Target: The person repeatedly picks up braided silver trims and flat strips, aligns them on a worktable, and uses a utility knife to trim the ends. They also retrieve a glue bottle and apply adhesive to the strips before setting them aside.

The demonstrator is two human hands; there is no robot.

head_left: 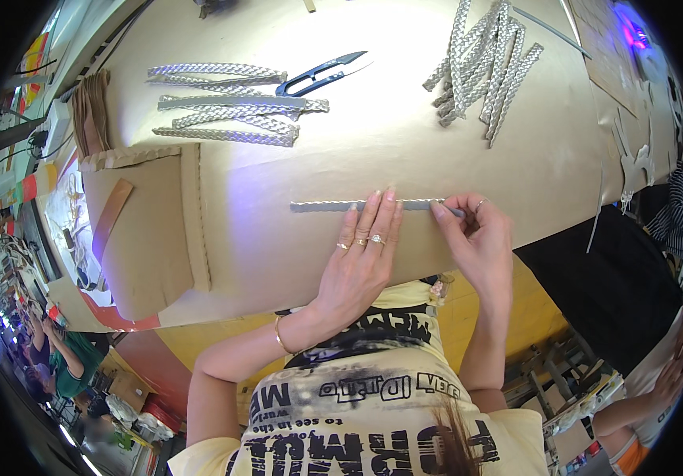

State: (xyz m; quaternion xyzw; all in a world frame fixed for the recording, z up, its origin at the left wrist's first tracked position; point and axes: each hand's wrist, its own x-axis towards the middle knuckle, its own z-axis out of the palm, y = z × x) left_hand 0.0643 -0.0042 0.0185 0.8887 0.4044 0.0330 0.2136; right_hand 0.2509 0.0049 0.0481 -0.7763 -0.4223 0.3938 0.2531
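Note:
A narrow grey strip [315,207] with a pale braided edge lies straight across the tan-covered table in front of me. My left hand [363,258] rests on it with fingers stretched out, pressing down near its middle. At the strip's right end, my right hand [478,238] pinches between thumb and fingers, which partly hide that end. Beyond my hands to the left lie several braided straps [226,119], one with a grey strip along it. Dark thread snips [321,75] lie beside them, pointing right. Another loose pile of braided straps [484,71] is at the far right.
At left are tan stitched leather panels [155,230], a brown strip [113,216] and a stack of folded brown pieces [90,115]. Cut scraps [635,163] lie along the right edge, near black cloth [603,278]. Other people are at both sides.

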